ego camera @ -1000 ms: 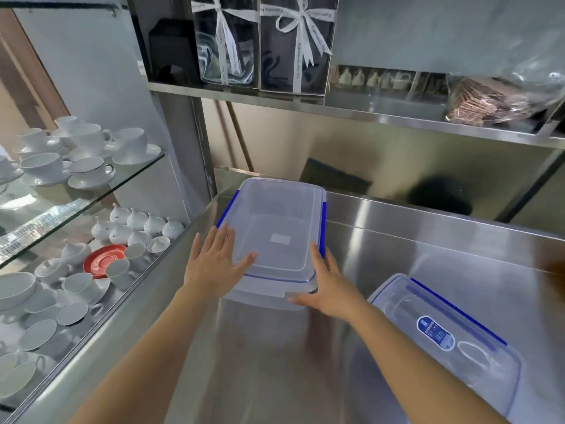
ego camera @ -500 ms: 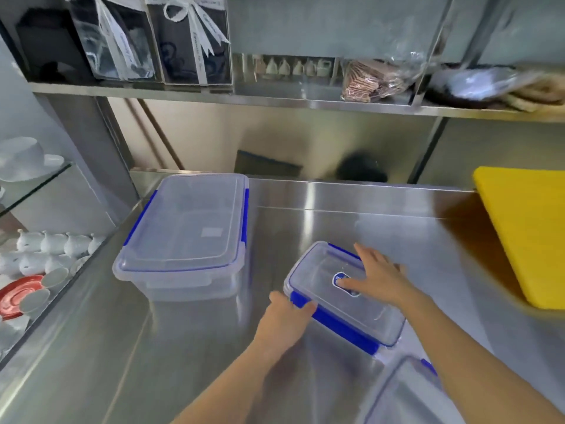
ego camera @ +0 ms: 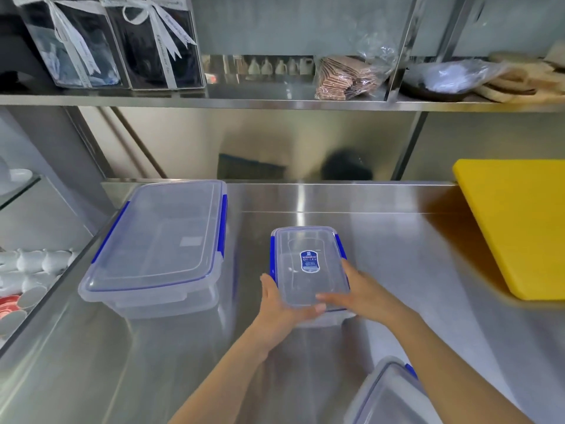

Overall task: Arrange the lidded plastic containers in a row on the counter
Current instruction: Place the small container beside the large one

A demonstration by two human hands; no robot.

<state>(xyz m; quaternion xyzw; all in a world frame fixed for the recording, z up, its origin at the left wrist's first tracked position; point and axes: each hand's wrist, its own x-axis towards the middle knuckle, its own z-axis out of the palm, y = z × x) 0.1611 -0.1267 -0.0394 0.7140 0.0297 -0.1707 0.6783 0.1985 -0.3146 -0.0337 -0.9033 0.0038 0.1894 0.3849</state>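
Note:
A large clear lidded container point(ego camera: 159, 243) with blue clips rests at the left of the steel counter point(ego camera: 397, 246). To its right is a smaller clear container point(ego camera: 307, 255) with blue clips and a blue label, squared up with the large one. My left hand point(ego camera: 276, 304) grips its near left corner. My right hand point(ego camera: 363, 289) holds its right side, thumb lying across the near edge of the lid. A third lidded container point(ego camera: 388, 396) shows partly at the bottom edge, under my right forearm.
A yellow cutting board point(ego camera: 519, 221) lies at the right of the counter. A glass case with white cups point(ego camera: 27, 270) flanks the counter's left edge. A steel shelf point(ego camera: 275, 102) above carries gift boxes and bagged items.
The small container has turned from a diagonal to parallel with the large one and moved farther back. My hands shifted to grip its near corners. The view has swung right.

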